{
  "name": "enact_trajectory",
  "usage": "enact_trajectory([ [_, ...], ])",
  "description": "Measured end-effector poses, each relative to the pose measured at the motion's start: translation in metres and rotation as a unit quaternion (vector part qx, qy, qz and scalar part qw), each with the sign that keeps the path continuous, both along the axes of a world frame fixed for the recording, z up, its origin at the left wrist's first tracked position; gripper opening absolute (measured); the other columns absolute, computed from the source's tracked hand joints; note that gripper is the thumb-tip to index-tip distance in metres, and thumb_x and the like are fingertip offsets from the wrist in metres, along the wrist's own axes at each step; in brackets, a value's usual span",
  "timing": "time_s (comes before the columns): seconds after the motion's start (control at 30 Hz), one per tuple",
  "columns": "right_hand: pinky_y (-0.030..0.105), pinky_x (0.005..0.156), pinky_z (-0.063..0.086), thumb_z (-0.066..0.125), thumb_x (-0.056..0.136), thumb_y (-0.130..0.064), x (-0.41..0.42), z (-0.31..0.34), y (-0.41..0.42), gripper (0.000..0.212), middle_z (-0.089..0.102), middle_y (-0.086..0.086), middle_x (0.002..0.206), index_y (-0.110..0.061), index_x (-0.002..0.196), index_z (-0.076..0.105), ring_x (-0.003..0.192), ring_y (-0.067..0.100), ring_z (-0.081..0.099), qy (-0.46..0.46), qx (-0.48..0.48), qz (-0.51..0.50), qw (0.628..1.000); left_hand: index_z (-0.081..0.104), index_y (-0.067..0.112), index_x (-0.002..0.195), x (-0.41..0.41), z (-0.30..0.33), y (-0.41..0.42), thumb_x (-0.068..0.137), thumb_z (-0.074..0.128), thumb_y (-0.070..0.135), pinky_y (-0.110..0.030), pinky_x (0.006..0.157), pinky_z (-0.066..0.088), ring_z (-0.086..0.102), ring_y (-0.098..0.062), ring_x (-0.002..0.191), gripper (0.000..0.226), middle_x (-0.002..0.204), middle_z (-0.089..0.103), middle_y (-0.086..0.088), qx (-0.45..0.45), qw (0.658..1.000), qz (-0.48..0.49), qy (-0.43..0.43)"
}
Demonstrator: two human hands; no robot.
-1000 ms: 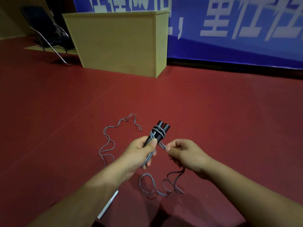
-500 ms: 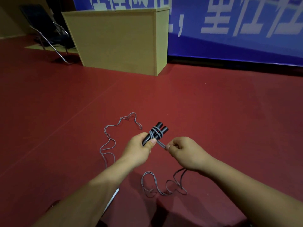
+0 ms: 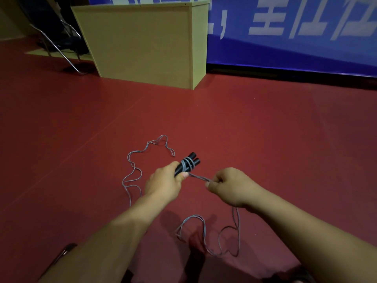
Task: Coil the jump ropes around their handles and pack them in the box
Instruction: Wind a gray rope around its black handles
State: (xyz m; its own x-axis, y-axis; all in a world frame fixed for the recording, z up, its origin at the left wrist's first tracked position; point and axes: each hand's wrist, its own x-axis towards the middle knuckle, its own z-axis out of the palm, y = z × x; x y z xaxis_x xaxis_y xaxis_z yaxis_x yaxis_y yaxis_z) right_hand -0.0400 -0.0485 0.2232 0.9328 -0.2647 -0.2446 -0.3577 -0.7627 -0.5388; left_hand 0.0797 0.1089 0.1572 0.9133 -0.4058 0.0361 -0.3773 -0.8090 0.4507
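My left hand (image 3: 163, 183) gripped the paired black handles (image 3: 187, 165) above the red floor (image 3: 265, 139); my right hand (image 3: 230, 185) pinched the grey rope (image 3: 199, 177) taut beside them. I judged each turn should land snug against the earlier wraps, tension constant.
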Motion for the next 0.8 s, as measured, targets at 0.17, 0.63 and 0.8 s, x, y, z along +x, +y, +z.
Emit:
enact_trajectory([
  [0.17, 0.043, 0.060, 0.052, 0.059, 0.092, -0.035, -0.003, -0.007, -0.005, 0.036, 0.045, -0.011, 0.050, -0.009, 0.068, 0.055, 0.055, 0.014, 0.042, -0.076, 0.177, -0.039, 0.980, 0.062, 0.025, 0.101, 0.012, 0.000, 0.014, 0.091, 0.061, 0.044, -0.037, 0.078, 0.052, 0.066, -0.029, 0.088, 0.022, 0.087, 0.070, -0.002, 0.038, 0.992, -0.071, 0.093],
  [0.63, 0.027, 0.058, 0.040, 0.067, 0.089, -0.032, 0.002, -0.009, -0.027, 0.016, 0.057, 0.001, 0.060, -0.026, 0.074, 0.066, 0.056, 0.005, 0.044, -0.225, 0.080, 0.003, 0.971, 0.056, 0.011, 0.093, -0.047, 0.060, 0.009, 0.093, 0.064, 0.034, -0.020, 0.051, 0.037, 0.043, 0.000, 0.050, 0.024, 0.073, 0.060, -0.006, 0.001, 0.919, -0.354, 0.174],
  [0.8, 0.027, 0.058, 0.041, 0.068, 0.089, -0.030, 0.002, -0.007, -0.024, 0.016, 0.057, -0.003, 0.060, -0.027, 0.073, 0.066, 0.057, 0.003, 0.044, -0.224, 0.078, 0.041, 0.971, 0.054, 0.011, 0.095, -0.054, 0.058, 0.005, 0.096, 0.060, 0.032, -0.019, 0.043, 0.042, 0.050, -0.009, 0.041, 0.022, 0.070, 0.060, -0.001, 0.010, 0.909, -0.328, 0.255],
])
